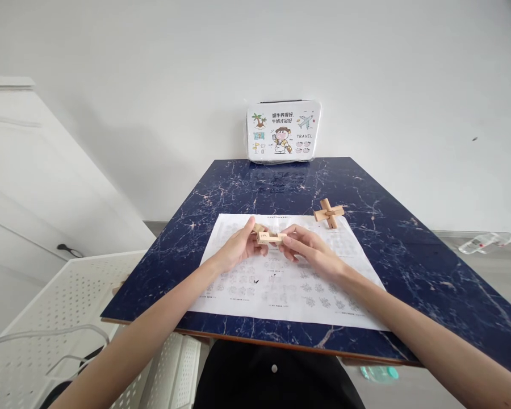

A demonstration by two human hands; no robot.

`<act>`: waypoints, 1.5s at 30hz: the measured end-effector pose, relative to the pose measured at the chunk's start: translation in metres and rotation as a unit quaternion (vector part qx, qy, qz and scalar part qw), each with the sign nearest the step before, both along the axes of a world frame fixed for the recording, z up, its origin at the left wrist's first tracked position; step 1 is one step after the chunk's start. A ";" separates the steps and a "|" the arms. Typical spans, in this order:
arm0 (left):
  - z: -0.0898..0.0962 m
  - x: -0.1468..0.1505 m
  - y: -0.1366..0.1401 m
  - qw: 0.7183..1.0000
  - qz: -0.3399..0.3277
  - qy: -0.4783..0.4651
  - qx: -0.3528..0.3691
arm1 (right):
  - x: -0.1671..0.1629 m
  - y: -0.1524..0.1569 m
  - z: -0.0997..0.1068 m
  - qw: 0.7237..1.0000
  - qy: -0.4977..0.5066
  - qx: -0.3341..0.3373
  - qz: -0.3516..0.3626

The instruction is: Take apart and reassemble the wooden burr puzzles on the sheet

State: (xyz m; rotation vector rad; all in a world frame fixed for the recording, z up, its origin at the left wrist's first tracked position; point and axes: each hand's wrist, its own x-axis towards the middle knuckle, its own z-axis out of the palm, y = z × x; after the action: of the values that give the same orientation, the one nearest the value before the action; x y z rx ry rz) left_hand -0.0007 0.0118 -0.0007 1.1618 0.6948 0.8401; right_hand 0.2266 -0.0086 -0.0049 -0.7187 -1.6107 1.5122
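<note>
Over the middle of a printed instruction sheet point(247, 304), both hands meet at small wooden puzzle pieces. A pale notched puzzle piece point(275, 239) lies crosswise between them, with a dark mark near its left end. My left hand point(239, 245) is closed around that left end, its thumb pointing up. Another wooden piece point(259, 227) shows just behind, partly hidden by the fingers. My right hand point(304, 245) pinches the notched piece at its right end. To the right, an interlocked wooden cross point(329, 213) rests at the sheet's upper right corner, apart from both hands.
The dark blue marble-patterned table point(187, 227) reaches back to a white wall. A white cartoon-printed case point(283, 132) stands upright at the far edge. At lower left is a white perforated cart point(80, 295) with a cable point(68, 329). A plastic bottle point(378, 373) lies below the table.
</note>
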 end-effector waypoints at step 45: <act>0.011 -0.004 -0.010 0.975 -0.202 0.090 0.029 | -0.001 0.003 -0.013 0.990 -0.094 0.097 -0.052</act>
State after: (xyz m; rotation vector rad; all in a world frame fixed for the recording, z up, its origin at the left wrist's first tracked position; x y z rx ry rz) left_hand -0.0043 0.0017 0.0106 1.3866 0.5554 0.4171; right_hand 0.2257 -0.0052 -0.0178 -0.8419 -1.8021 1.2242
